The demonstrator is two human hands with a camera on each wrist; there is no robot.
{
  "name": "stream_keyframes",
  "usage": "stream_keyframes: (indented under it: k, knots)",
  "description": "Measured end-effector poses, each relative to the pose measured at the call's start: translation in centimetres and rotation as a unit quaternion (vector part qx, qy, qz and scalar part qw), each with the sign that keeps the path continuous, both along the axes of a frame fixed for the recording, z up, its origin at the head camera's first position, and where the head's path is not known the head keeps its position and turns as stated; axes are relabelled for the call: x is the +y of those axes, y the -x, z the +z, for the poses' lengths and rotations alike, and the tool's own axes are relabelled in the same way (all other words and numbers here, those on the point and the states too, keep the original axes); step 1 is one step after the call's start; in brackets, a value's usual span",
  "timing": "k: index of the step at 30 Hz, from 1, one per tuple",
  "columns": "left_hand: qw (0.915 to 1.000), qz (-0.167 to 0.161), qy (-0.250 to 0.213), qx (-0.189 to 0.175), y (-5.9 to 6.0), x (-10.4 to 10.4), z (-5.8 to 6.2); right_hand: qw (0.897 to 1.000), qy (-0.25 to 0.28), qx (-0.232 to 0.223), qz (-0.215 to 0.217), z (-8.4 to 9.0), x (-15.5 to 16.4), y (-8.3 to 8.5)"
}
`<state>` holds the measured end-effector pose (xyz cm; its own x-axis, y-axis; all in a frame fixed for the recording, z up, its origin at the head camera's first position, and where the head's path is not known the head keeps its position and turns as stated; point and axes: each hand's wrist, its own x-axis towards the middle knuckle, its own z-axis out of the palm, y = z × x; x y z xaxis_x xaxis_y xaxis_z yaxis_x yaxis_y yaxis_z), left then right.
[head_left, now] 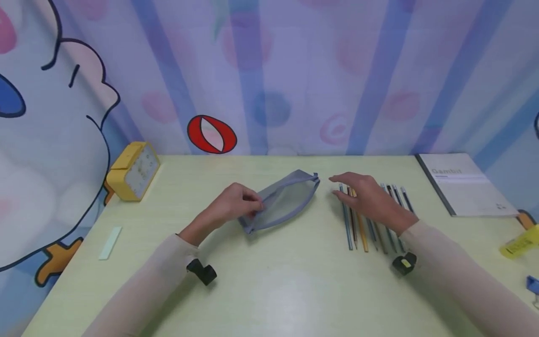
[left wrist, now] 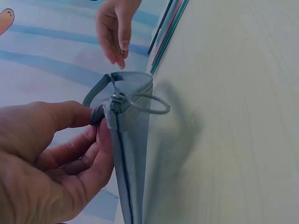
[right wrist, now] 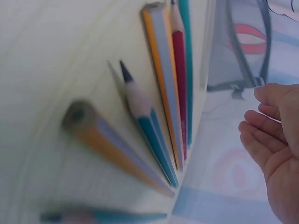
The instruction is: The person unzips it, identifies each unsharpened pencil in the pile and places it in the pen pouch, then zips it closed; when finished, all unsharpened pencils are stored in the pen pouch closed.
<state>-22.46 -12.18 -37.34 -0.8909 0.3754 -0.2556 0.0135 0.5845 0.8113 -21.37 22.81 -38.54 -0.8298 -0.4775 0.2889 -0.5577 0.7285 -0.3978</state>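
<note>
Left hand curled at the near-left end of the grey mesh pencil pouch, thumb and fingers pinching the fabric beside the zipper pull with its thin loop. Right hand spread and relaxed, palm down, hovering just above the row of pencils, fingertips pointed left toward the far-right end of the pouch and holding nothing. Pouch lay at the middle of the tabletop, slanted from near left to far right, mouth held partly open at the pinched end in the left wrist view. Pencils side by side right of the pouch, running near to far, partly hidden under the right hand; orange, red and teal barrels plain in the right wrist view. Farther right, near the far edge, a closed grey-white booklet. At the right edge, a yellow object and a small blue one, too cut off to identify. Far left, a yellow alarm clock against the patterned curtain; nearer on the left, a pale flat strip.
</note>
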Motion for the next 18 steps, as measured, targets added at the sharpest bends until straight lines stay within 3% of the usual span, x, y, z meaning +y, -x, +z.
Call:
stream_keyframes:
  k: [7,13,18]
  knots:
    - [0.9993,0.033,0.006,-0.019,-0.4,1.3,-0.9,0.998,-0.003,-0.028,-0.061,1.4,2.2,-0.9]
    - [0.9987,0.039,0.006,-0.030,-0.8,2.6,-1.1,0.991,-0.018,-0.057,-0.118,2.3,4.6,-1.6]
    - [0.9981,0.051,0.000,-0.035,-0.6,3.3,-1.2,0.988,-0.029,-0.066,-0.137,2.6,6.6,-1.9]
